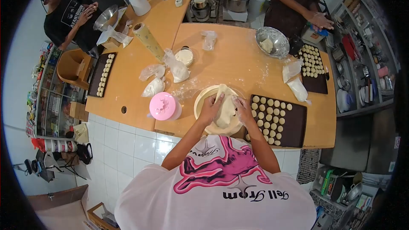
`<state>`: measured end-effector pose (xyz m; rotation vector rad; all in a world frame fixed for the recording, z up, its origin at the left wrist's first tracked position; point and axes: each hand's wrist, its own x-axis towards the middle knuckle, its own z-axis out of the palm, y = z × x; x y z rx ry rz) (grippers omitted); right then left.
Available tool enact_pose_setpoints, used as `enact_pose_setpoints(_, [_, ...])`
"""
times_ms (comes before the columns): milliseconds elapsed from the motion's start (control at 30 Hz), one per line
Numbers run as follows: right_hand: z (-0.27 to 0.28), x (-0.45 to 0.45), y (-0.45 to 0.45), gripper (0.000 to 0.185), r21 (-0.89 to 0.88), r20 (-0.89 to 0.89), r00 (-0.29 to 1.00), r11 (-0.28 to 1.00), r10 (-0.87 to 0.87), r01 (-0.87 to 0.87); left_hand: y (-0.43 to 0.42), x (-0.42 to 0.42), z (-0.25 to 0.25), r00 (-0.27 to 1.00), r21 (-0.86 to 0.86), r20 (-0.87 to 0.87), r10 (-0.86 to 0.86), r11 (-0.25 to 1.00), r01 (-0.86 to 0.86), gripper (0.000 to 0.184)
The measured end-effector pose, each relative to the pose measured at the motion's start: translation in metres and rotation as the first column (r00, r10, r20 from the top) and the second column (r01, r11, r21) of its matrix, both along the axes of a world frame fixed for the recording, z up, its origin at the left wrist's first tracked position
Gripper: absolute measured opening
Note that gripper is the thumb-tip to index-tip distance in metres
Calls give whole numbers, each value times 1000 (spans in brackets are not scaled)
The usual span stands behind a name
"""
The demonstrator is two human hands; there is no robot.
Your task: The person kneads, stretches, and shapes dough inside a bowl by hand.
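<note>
A pale, floppy piece of dough (225, 113) lies in and above a cream-coloured bowl (198, 101) at the table's front edge. My left hand (210, 109) grips the dough's left side, its thumb pressed against it. On the opposite side, my right hand (244, 111) pinches the dough's edge, with white smears on its fingers. Right beside the bowl sits a dark baking tray (294, 125) carrying rows of small round dough balls (268, 118). A pink lidded tub (164, 106) stands to the left of the bowl.
Flour bags (154, 86), a wrap roll (148, 42) and a metal bowl (272, 42) stand on the wooden table (221, 66). Further trays (315, 83) of dough balls lie at both ends. Two people work across the table, one at far left (70, 21), one at far right (294, 0).
</note>
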<state>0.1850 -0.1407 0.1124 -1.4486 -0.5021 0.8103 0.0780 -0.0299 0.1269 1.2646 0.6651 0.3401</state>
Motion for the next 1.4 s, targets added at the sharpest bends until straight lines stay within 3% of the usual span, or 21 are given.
enact_pose_setpoints(133, [-2,7,1,34,-160,-101,993,986,-66,50,-1,-2,8,1000,46,8,0,999,0,34])
enact_pose_setpoints(233, [-8,10,5,35,-125,297,951,991,90,-54,-1,-4,8,999,65,29,-40,997,38,33])
enact_pose_setpoints(333, [5,6,2,32,-170,352,932,985,84,-25,-2,-5,4,999,6,41,-26,1000,26,33])
enact_pose_setpoints(433, [-10,5,3,29,-38,150,989,999,-19,25,-3,-4,2,1000,-17,23,-16,1000,16,33])
enact_pose_setpoints(500, [-15,1,10,28,62,-9,984,982,-178,178,-3,-3,6,1000,-1,26,-9,1000,9,33])
enact_pose_setpoints(567, [-20,3,13,28,41,16,974,974,-226,225,-4,-3,12,1000,15,23,-17,1000,16,33])
enact_pose_setpoints(667, [-23,8,11,30,-87,264,959,988,-103,130,-4,-6,20,998,33,-2,-64,997,64,32])
enact_pose_setpoints(733, [-4,6,7,31,-87,337,941,996,-1,32,-3,-7,22,993,38,-29,-111,993,112,32])
enact_pose_setpoints(833, [15,5,3,31,-206,453,891,976,29,73,-5,-6,16,996,52,-19,-84,995,85,32])
enact_pose_setpoints(933, [-8,7,8,31,-34,432,890,983,-149,181,-7,-4,19,998,101,13,-68,993,66,33])
enact_pose_setpoints(1033, [-3,1,16,31,13,434,837,931,-333,364,-2,-7,33,974,176,-160,-160,966,188,33])
enact_pose_setpoints(1133, [10,4,9,30,-25,304,951,998,-53,63,0,-6,12,979,215,-55,-198,955,205,39])
enact_pose_setpoints(1233, [-16,12,6,30,-105,386,923,994,0,44,5,-7,2,965,296,-93,-245,919,261,41])
enact_pose_setpoints(1333, [-27,10,10,31,11,128,980,989,-151,151,6,-8,12,947,298,-199,-251,905,302,41])
enact_pose_setpoints(1400, [-23,11,11,31,-42,63,984,984,-169,172,5,-7,16,942,336,-227,-248,888,314,40])
